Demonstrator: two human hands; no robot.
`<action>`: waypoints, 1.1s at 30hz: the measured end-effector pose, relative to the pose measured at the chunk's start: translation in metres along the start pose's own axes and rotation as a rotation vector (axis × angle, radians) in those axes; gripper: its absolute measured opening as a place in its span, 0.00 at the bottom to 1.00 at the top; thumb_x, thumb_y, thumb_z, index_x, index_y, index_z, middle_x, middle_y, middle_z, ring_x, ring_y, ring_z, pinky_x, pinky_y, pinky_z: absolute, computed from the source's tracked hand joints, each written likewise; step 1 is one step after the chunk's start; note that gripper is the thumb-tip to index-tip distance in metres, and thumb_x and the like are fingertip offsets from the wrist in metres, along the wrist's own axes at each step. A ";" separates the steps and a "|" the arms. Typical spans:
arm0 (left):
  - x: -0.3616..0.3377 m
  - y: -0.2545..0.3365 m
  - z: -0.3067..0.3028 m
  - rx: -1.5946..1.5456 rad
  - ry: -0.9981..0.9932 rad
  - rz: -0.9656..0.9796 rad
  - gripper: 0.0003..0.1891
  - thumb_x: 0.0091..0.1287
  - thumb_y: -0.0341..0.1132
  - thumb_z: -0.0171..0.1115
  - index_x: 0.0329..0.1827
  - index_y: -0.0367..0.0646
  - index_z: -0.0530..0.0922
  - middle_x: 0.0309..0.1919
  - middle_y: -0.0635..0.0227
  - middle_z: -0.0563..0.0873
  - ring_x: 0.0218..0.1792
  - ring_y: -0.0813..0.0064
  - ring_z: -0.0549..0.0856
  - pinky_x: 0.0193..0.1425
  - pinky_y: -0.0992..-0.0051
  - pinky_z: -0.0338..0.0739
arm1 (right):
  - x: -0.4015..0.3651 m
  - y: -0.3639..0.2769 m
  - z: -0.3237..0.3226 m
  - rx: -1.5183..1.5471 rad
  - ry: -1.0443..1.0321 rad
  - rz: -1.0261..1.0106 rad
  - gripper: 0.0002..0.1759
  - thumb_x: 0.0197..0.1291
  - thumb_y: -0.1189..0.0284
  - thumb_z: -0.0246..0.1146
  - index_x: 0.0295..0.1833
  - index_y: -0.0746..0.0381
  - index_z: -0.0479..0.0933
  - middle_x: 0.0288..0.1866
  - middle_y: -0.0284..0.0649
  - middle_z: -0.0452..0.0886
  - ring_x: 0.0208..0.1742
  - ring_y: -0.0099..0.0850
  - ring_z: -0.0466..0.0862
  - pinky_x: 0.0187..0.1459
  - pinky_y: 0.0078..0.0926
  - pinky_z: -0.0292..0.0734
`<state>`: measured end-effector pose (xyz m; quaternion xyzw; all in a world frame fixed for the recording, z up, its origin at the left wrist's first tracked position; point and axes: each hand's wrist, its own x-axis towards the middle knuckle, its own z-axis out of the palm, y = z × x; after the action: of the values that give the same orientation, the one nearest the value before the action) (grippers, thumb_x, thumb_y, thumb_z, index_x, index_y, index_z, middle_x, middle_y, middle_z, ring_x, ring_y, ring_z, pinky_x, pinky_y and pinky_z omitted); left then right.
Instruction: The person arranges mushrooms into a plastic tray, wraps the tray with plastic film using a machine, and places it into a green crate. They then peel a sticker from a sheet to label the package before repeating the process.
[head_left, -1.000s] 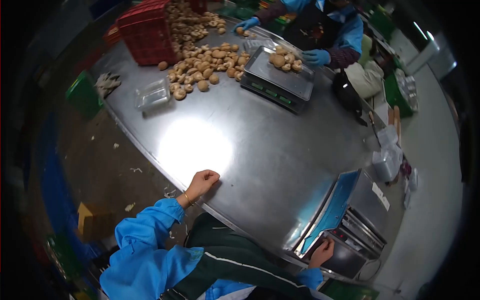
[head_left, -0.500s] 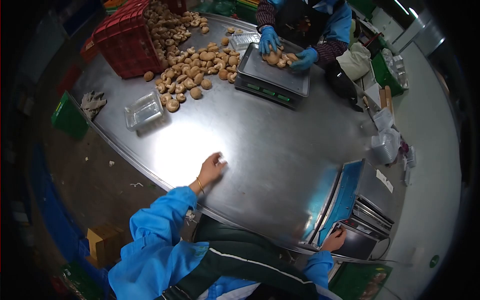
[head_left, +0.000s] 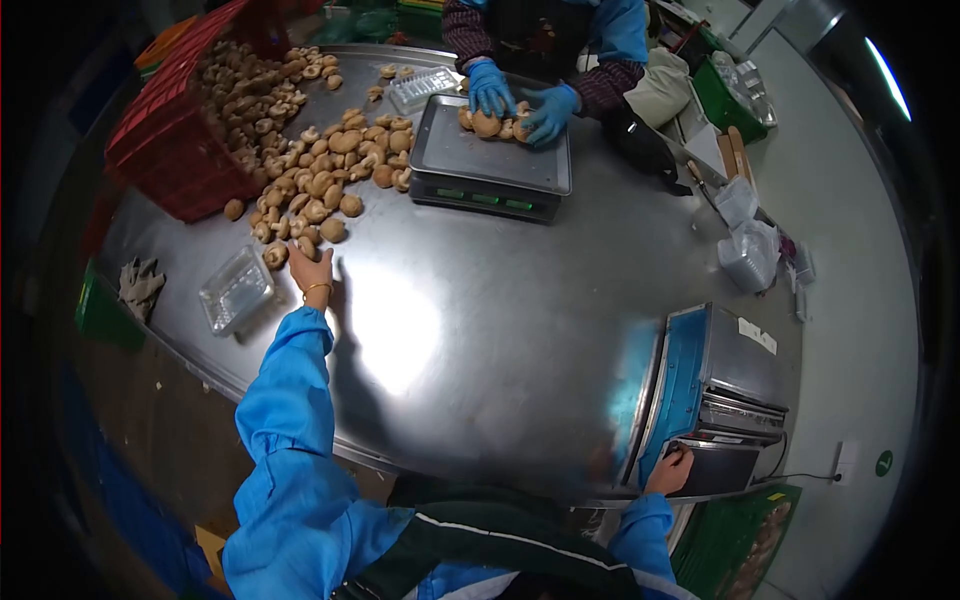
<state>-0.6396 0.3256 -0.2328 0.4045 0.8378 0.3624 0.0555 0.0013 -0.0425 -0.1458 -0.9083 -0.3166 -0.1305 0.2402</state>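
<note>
My left hand (head_left: pixel 311 268) reaches far across the steel table (head_left: pixel 500 300) and touches a mushroom at the near edge of the mushroom pile (head_left: pixel 320 170); whether its fingers have closed on it is not clear. The mushrooms spill from a tipped red crate (head_left: pixel 170 140). An empty clear plastic tray (head_left: pixel 235 290) lies just left of that hand. My right hand (head_left: pixel 670 470) rests on the front of a blue and steel machine (head_left: pixel 710 390) at the table's near right edge, fingers curled against its panel.
Across the table a person in blue gloves (head_left: pixel 520 100) handles mushrooms on a scale's metal tray (head_left: pixel 490 155). A second clear tray (head_left: pixel 425 88) lies by the pile. Plastic containers (head_left: pixel 750 250) stand at the right edge. A grey glove (head_left: pixel 140 280) lies far left.
My left arm has stretched forward from the table's near edge to the mushroom pile. The view has swung so the pile and scale sit closer. My right hand stays on the machine.
</note>
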 end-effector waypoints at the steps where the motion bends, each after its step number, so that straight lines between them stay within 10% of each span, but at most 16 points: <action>1: 0.000 0.003 0.005 -0.160 -0.008 0.088 0.49 0.46 0.40 0.76 0.70 0.36 0.57 0.59 0.44 0.72 0.61 0.47 0.70 0.66 0.62 0.65 | -0.001 -0.001 0.000 -0.011 0.000 0.001 0.12 0.65 0.71 0.50 0.47 0.60 0.78 0.42 0.42 0.82 0.41 0.41 0.83 0.43 0.37 0.77; 12: -0.025 0.045 0.028 -0.065 0.039 0.257 0.36 0.51 0.38 0.71 0.64 0.40 0.68 0.67 0.47 0.64 0.65 0.46 0.65 0.69 0.58 0.59 | -0.040 -0.050 0.009 0.241 0.021 -0.159 0.23 0.61 0.82 0.49 0.64 0.68 0.65 0.58 0.47 0.69 0.49 0.35 0.72 0.51 0.28 0.69; 21: 0.023 0.068 0.041 -0.219 -0.026 0.427 0.16 0.55 0.36 0.67 0.47 0.44 0.80 0.52 0.61 0.81 0.54 0.59 0.77 0.61 0.62 0.64 | -0.125 -0.152 0.068 0.095 -0.590 -0.403 0.29 0.53 0.81 0.54 0.65 0.66 0.65 0.69 0.55 0.61 0.70 0.52 0.61 0.68 0.45 0.57; 27: 0.072 0.107 0.059 -0.236 -0.149 0.494 0.15 0.55 0.36 0.66 0.45 0.42 0.81 0.44 0.57 0.84 0.45 0.54 0.82 0.49 0.63 0.75 | -0.124 -0.181 0.095 0.099 -0.497 -0.509 0.29 0.50 0.81 0.52 0.62 0.67 0.68 0.67 0.59 0.64 0.67 0.55 0.64 0.66 0.51 0.57; 33: 0.037 0.084 0.076 0.003 -0.206 0.655 0.18 0.53 0.37 0.67 0.47 0.42 0.80 0.52 0.56 0.79 0.55 0.56 0.75 0.65 0.52 0.59 | -0.123 -0.175 0.103 0.046 -0.477 -0.545 0.29 0.49 0.80 0.49 0.62 0.67 0.69 0.66 0.59 0.65 0.67 0.56 0.64 0.66 0.50 0.57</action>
<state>-0.5817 0.4295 -0.2263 0.6864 0.6541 0.3172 0.0199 -0.1953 0.0673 -0.2192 -0.7897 -0.5972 0.0328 0.1363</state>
